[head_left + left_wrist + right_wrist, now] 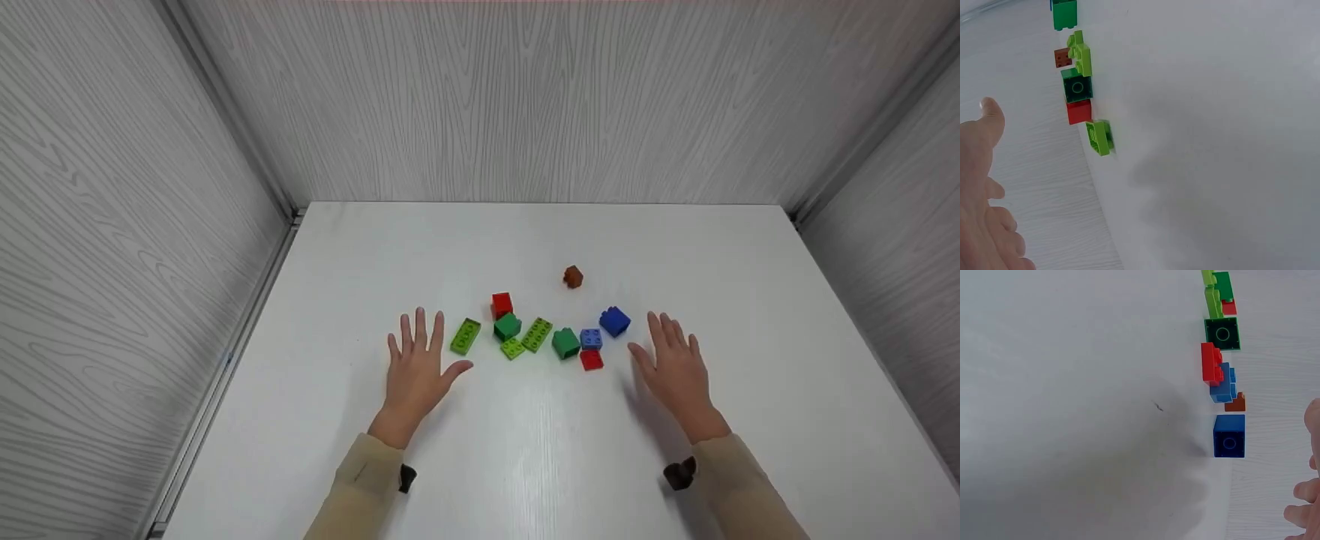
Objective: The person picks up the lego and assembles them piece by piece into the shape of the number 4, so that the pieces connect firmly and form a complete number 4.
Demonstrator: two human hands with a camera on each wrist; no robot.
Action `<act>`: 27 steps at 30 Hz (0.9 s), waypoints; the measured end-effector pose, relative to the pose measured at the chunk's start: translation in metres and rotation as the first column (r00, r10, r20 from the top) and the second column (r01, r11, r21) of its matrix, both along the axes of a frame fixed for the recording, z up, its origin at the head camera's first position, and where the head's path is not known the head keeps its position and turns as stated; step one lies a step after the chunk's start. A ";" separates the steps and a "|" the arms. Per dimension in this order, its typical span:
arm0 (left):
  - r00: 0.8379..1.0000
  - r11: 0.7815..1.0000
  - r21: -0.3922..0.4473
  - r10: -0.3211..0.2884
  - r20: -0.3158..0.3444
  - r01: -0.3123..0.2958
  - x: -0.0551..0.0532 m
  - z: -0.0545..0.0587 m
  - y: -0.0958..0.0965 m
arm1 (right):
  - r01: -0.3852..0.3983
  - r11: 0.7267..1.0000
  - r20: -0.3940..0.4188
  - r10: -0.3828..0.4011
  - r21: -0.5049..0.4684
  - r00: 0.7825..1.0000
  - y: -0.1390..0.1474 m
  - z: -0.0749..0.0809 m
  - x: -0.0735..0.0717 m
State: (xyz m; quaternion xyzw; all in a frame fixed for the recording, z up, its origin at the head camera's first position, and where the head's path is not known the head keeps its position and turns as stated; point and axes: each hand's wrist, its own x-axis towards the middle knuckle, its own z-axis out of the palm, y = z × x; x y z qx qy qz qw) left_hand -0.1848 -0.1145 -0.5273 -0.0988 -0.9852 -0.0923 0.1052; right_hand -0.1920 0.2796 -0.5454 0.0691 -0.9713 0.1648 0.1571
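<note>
My left hand [416,375], fingers spread, hovers over the white table left of a scatter of toy building bricks. Nearest to it lies a long lime green brick [466,337]. On the other side my right hand [677,371] is held above the table with straight fingers, close to a dark blue brick [616,322]. Between the hands are a red brick [502,304], a green brick [508,326], a small lime brick [513,348], another long lime brick [537,334], a second green brick [566,343], a lighter blue brick [591,339] and a flatter red brick [592,360]. Neither hand touches any brick.
A brown brick [573,277] lies farther back, apart from the others. Grey wood-grain panels stand behind the table [525,442] and at both sides, the back panel [495,105] along its far edge.
</note>
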 end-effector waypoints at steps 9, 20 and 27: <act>0.998 0.981 0.192 -0.045 0.052 0.034 -0.011 -0.008 0.016 | 0.045 0.992 0.065 -0.038 -0.118 0.997 -0.009 -0.003 -0.012; 0.993 0.957 0.285 -0.080 0.082 0.053 -0.027 -0.016 0.043 | 0.109 0.964 0.236 -0.051 -0.242 0.970 -0.013 -0.009 -0.030; 0.997 0.951 0.301 -0.081 0.017 0.072 -0.031 -0.025 0.054 | 0.179 0.929 0.354 -0.057 -0.323 0.934 -0.015 -0.016 -0.046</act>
